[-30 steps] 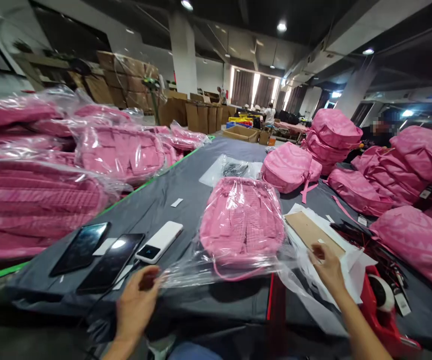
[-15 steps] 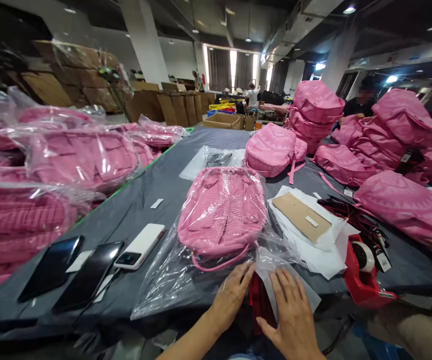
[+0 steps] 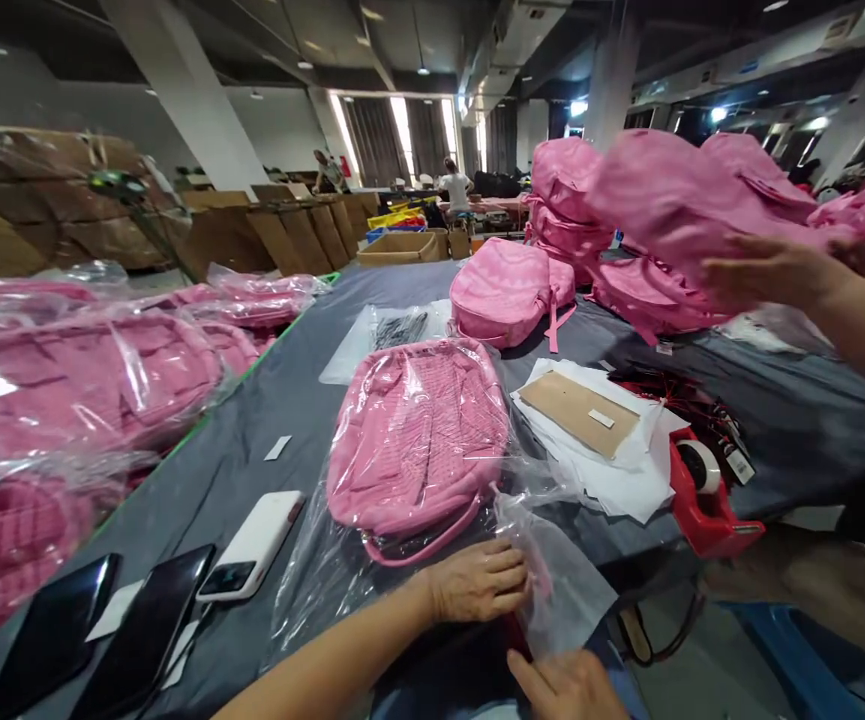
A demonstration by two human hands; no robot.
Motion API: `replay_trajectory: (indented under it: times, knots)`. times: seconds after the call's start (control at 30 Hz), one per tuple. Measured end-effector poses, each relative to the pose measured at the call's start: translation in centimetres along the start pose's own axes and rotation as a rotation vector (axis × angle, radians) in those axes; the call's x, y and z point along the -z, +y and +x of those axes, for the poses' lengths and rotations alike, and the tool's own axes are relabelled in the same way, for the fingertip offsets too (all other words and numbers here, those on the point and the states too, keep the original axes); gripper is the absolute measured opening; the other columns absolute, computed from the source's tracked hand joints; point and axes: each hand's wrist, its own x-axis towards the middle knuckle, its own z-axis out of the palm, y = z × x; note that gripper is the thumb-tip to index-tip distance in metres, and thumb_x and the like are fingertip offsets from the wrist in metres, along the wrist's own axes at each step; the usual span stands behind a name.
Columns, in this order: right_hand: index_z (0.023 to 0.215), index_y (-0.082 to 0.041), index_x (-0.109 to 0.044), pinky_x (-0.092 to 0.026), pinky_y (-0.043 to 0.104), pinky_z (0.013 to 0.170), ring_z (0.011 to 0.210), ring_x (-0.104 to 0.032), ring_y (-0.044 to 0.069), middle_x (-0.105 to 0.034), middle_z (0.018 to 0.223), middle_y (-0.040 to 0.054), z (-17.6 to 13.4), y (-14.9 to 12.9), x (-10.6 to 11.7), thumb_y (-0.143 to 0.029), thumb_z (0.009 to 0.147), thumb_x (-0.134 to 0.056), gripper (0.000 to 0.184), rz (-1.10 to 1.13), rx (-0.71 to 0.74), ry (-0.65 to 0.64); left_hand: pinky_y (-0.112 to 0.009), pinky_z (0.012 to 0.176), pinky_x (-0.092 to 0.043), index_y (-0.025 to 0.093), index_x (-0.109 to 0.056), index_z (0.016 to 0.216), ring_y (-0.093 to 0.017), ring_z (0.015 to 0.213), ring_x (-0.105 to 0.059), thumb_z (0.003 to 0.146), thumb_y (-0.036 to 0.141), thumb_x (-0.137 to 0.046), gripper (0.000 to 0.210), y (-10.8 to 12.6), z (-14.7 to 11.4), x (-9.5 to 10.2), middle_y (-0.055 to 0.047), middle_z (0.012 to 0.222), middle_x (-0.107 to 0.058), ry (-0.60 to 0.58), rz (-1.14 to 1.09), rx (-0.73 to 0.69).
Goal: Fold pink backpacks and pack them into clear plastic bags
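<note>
A pink backpack (image 3: 421, 440) in a clear plastic bag (image 3: 304, 600) lies in front of me, its looped handle towards me. My left hand (image 3: 481, 582) is closed beside the bag's near right corner, fingers curled at the left edge of a translucent white sheet (image 3: 571, 585). A narrow dark red piece (image 3: 516, 635) shows below those fingers, mostly hidden. At the bottom edge of the view, my right hand (image 3: 571, 685) has its thumb stretched towards the red piece and its other fingers folded. What those fingers hold is hidden.
Two black phones (image 3: 53, 630) and a white power bank (image 3: 252, 548) lie left. Right are white papers under brown card (image 3: 578, 412) and a red tape dispenser (image 3: 709, 505). Bagged backpacks (image 3: 87, 380) fill the left side. A co-worker's hands (image 3: 777, 270) hold a pink backpack at right.
My left fingers have curled closed; my right hand has moved down from lying spread on the sheet. A co-worker has lifted a pink backpack. The view has turned right.
</note>
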Motion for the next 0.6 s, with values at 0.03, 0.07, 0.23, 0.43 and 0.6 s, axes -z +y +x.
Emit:
replay_trajectory:
  times: [0.03, 0.07, 0.23, 0.43, 0.6]
  knots:
    - [0.124, -0.016, -0.065, -0.048, 0.024, 0.047, 0.045, -0.061, 0.015, -0.068, 0.060, -0.0009, 0.6, 0.4, 1.1, -0.004, 0.085, -0.048, 0.045, 0.079, 0.038, 0.034, -0.036, 0.093, -0.052, 0.013, -0.067, 0.112, -0.020, 0.095, -0.064, 0.102, 0.015, -0.048, 0.022, 0.0, 0.2, 0.0, -0.008, 0.095, -0.071, -0.006, -0.005, 0.018]
    - [0.128, -0.015, -0.063, -0.050, 0.023, 0.051, 0.050, -0.064, 0.015, -0.070, 0.064, 0.0006, 1.4, 1.0, 2.4, -0.004, 0.086, -0.046, 0.046, 0.144, 0.042, 0.067, -0.034, 0.088, -0.052, 0.012, -0.067, 0.112, -0.019, 0.090, -0.063, 0.102, 0.015, -0.049, 0.021, 0.1, 0.3, 0.1, -0.007, 0.092, -0.070, -0.005, -0.015, 0.030]
    - [0.152, -0.018, -0.045, -0.049, 0.045, 0.109, 0.137, -0.053, 0.028, -0.058, 0.147, 0.0133, 3.6, 4.9, 5.9, -0.005, 0.073, -0.049, 0.080, 0.109, -0.123, -0.155, -0.031, 0.073, -0.049, 0.013, -0.067, 0.100, -0.016, 0.077, -0.056, 0.099, 0.014, -0.054, 0.013, 0.6, 0.1, 0.7, -0.004, 0.081, -0.061, 0.050, -0.040, 0.016]
    - [0.165, -0.021, -0.006, -0.050, 0.037, 0.109, 0.140, -0.051, 0.020, -0.049, 0.156, 0.0105, 0.7, 5.7, 1.4, 0.008, 0.071, -0.037, 0.103, 0.057, -0.131, -0.207, -0.030, 0.071, -0.048, 0.009, -0.062, 0.113, -0.016, 0.075, -0.053, 0.102, 0.013, -0.049, 0.017, 0.8, 1.0, 2.0, -0.002, 0.081, -0.058, 0.052, -0.009, 0.107]
    - [0.165, -0.020, -0.011, -0.051, 0.038, 0.108, 0.143, -0.046, 0.026, -0.038, 0.162, 0.0137, -2.3, 2.8, -0.5, 0.000, 0.072, -0.044, 0.101, 0.227, -0.281, -0.165, -0.030, 0.070, -0.046, 0.017, -0.063, 0.085, -0.014, 0.070, -0.055, 0.100, 0.015, -0.057, 0.016, 0.4, 2.5, 2.3, 0.001, 0.074, -0.059, 0.055, -0.014, 0.063]
